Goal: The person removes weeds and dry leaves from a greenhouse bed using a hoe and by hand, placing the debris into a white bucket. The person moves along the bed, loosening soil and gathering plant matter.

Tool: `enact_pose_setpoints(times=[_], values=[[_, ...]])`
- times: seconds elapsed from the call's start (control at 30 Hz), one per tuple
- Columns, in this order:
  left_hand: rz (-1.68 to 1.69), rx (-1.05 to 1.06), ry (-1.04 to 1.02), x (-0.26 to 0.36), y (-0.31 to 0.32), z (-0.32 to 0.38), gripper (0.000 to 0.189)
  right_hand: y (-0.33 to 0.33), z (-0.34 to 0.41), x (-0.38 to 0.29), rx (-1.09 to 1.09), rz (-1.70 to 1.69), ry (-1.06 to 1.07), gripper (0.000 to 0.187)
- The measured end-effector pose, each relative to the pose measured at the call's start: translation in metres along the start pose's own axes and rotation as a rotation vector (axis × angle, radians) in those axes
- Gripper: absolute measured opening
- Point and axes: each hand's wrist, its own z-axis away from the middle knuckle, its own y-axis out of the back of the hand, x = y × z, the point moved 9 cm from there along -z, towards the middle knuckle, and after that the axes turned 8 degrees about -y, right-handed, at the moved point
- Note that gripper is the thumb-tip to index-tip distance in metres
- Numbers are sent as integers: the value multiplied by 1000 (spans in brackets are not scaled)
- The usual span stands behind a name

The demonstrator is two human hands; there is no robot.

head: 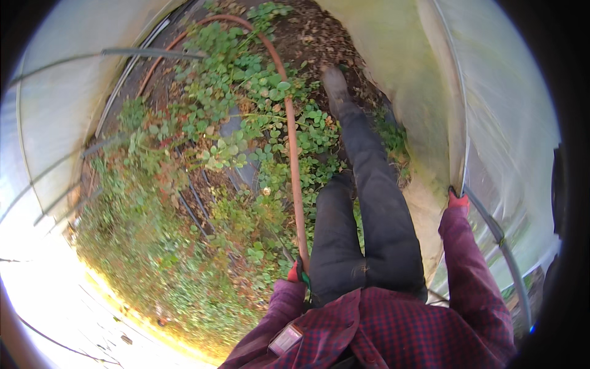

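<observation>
My left hand, in a red and black glove, hangs by my left thigh. It is closed around a small hand tool with a blade-like tip and a green part, mostly hidden by the glove. Just beside that hand ends the visible run of a reddish-brown hose, which arches over the plants; whether they touch I cannot tell. On the right, my gloved right hand grips the edge of the plastic sheeting where it meets a grey tube.
Low leafy plants cover the ground to my left, with dark drip lines among them. My forward boot stands near fallen leaves. A translucent plastic wall rises close on the right. Grey tubes cross at the left.
</observation>
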Motion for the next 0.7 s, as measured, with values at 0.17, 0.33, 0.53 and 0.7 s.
enact_pose_setpoints(times=[0.17, 0.33, 0.53, 0.7], values=[[-671, 164, -497, 36, -46, 16, 52, 3, -8, -26, 0, 81, 120, 64], [114, 445, 164, 9, -89, 17, 49, 4, -8, -39, -257, 196, 143, 53], [101, 285, 201, 17, -140, 30, 42, 16, 10, -46, -587, 553, 65, 40], [736, 399, 336, -23, -221, 48, 37, -4, 66, -182, -694, 875, 343, 30]])
